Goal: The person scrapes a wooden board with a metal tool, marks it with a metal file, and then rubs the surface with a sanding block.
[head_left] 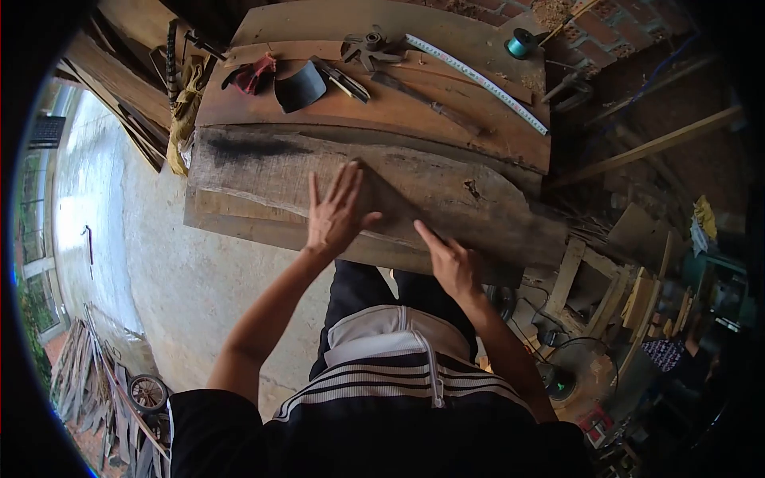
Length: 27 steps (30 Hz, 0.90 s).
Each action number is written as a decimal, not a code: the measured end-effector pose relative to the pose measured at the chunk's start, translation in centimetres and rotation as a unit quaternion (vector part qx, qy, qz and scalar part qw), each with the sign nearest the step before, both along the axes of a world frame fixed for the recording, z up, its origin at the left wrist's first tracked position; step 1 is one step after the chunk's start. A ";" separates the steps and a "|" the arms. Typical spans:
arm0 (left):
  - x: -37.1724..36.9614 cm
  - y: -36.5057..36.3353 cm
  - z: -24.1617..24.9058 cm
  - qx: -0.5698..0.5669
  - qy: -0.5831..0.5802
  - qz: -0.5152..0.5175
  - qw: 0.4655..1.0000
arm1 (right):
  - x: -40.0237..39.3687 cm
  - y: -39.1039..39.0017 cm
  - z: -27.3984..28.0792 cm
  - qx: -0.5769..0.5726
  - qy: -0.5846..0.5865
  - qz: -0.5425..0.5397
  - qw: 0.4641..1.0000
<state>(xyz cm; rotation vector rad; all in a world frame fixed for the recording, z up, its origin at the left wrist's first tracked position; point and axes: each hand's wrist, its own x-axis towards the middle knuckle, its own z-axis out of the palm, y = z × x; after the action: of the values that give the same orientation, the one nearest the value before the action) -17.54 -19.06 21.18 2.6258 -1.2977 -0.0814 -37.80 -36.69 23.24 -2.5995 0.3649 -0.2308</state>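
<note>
A rough, weathered wooden plank (271,179) with a ragged edge lies across the bench in front of me. My left hand (339,211) rests flat on it, fingers apart, its fingertips beside the far end of a long dark file (386,191). At the near end, my right hand (453,267) is wrapped round the file's handle, with the index finger stretched along it. The handle itself is mostly hidden by that hand. The file slants over the plank's surface between both hands.
Behind the plank, the bench (319,119) holds a white measuring tape (478,76), a wooden-handled tool (430,103), a curved dark plate (300,86), a finned metal piece (370,49) and a teal spool (522,44). Wood offcuts (590,279) and cables crowd the right floor.
</note>
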 end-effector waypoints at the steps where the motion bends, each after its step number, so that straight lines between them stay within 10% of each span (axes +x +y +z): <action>1: -1.4 -1.7 -0.3 -0.002 0.009 -0.018 1.000 | -2.1 -1.2 0.3 0.001 0.014 -0.014 1.000; 27: -5.8 -9.0 0.1 -0.026 -0.065 0.016 0.997 | -4.8 -8.0 2.0 -0.033 0.051 0.020 0.998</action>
<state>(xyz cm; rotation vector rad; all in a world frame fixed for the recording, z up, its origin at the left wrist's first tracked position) -23.39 -28.05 21.31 2.6453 -1.2774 0.1283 -42.63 -44.69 25.23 -2.6878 0.3460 -0.0972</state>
